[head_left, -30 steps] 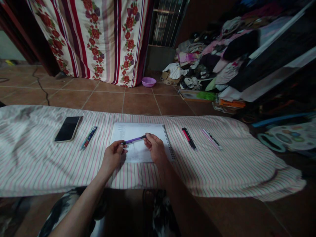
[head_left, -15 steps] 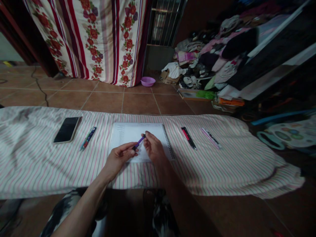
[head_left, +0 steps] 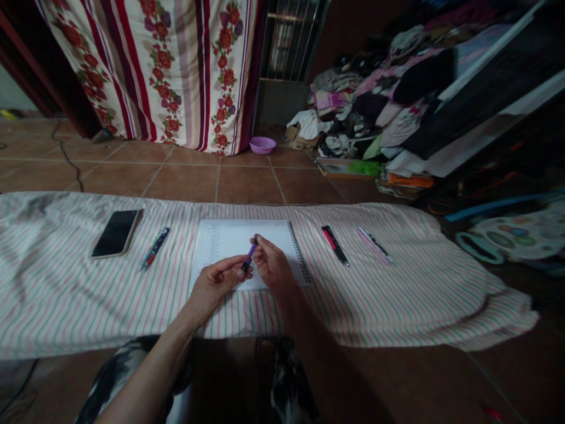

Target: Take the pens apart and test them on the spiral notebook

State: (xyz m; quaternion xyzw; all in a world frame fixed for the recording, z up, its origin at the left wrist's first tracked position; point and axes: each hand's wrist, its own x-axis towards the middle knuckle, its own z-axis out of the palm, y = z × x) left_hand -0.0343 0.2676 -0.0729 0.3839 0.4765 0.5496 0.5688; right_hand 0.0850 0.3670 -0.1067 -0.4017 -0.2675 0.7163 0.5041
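A short purple pen (head_left: 251, 252) with dark ends is held between my two hands, tilted with its upper end to the right. My left hand (head_left: 220, 280) pinches its lower dark end between thumb and fingers. At the upper end, the fingertips of my right hand (head_left: 272, 262) are closed on it. Beneath both hands lies an open spiral notebook (head_left: 233, 232), its wire binding on the right side. Whether the pen's dark ends are caps, I cannot tell.
On the striped cloth (head_left: 176, 306) lie a phone (head_left: 117, 234) and patterned pens (head_left: 154, 249) to the left. A red and black pen (head_left: 335, 246) and pink and black pens (head_left: 374, 245) lie right. Beyond are a purple basin (head_left: 262, 145) and piled clothes (head_left: 375, 106).
The purple pen has turned a little steeper. My left hand has shifted slightly to the right, nearer my right hand. The whole view has moved slightly.
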